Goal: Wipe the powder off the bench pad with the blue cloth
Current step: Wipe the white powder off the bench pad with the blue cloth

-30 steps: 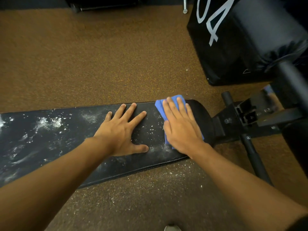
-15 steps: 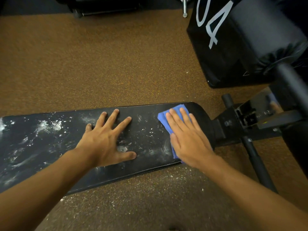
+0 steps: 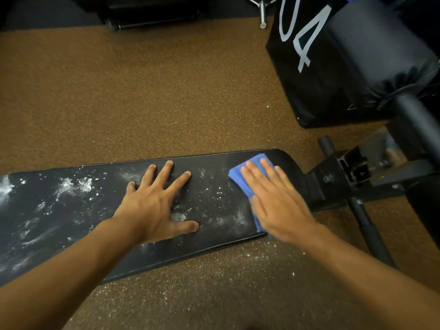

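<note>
1. head view shows your right hand [image 3: 277, 201] lying flat, fingers straight, pressing the blue cloth [image 3: 247, 181] onto the bench pad [image 3: 71, 234] near its rounded right end.
2. your left hand [image 3: 154, 206] is spread flat on the pad just left of the cloth, fingers apart, holding nothing, with its palm among the powder [image 3: 73, 185].
3. the likely trouble: your left palm sits on dusted vinyl, so it can smear powder or carry it onto parts you have wiped.
4. with only flat pressure on the cloth, it can bunch or slip from under your palm on a long stroke.
5. strokes toward the near edge will probably push more powder onto the floor [image 3: 166, 103], where white specks already lie below the pad.
6. heavy patches sit well to the left, so most of the pad looks unwiped.
7. around you: brown speckled flooring, the black bench frame [image 3: 357, 182] to the right, and a black box marked "04" [image 3: 309, 67] beyond it.
</note>
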The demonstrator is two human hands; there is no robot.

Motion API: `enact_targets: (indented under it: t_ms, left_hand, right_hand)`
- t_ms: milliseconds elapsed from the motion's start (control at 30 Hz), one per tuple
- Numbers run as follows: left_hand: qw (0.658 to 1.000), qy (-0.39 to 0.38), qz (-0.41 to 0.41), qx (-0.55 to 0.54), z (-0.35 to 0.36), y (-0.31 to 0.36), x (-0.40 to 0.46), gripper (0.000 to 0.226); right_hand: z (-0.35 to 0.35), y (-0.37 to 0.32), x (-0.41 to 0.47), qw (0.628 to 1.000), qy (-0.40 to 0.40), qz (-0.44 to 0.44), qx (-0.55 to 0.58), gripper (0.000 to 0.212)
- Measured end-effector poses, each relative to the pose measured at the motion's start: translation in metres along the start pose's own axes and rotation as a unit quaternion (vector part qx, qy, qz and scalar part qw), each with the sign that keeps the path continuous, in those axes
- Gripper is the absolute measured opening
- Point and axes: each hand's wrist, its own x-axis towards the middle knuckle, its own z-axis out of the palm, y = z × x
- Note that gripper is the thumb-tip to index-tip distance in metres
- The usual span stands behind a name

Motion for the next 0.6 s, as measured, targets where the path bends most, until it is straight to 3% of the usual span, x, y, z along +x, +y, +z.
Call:
enact_targets:
  t_ms: [167,233,400,467,600]
  left_hand:
    - [1.000,-0.004,0.000,0.002,0.000,0.001,0.000,0.122]
    - [1.000,-0.006,0.001,0.004,0.000,0.001,-0.001,0.123]
    - [1.000,-0.006,0.003,0.004,-0.001,0.000,-0.001,0.122]
    - [1.000,-0.007,0.003,0.005,-0.001,-0.001,-0.001,0.122]
    - [1.000,-0.011,0.000,0.007,0.000,0.001,0.000,0.122]
  right_hand:
    - [0.001,0.003,0.055,0.986,0.042,0.161,0.013,0.070]
    - [0.003,-0.018,0.064,0.987,0.040,0.155,0.029,0.070]
    - [0.003,-0.016,-0.001,1.000,-0.009,0.003,0.004,0.063]
    - [0.001,0.006,-0.006,1.000,-0.008,0.022,0.001,0.064]
    - [0.003,0.007,0.043,0.989,0.032,0.147,0.008,0.069]
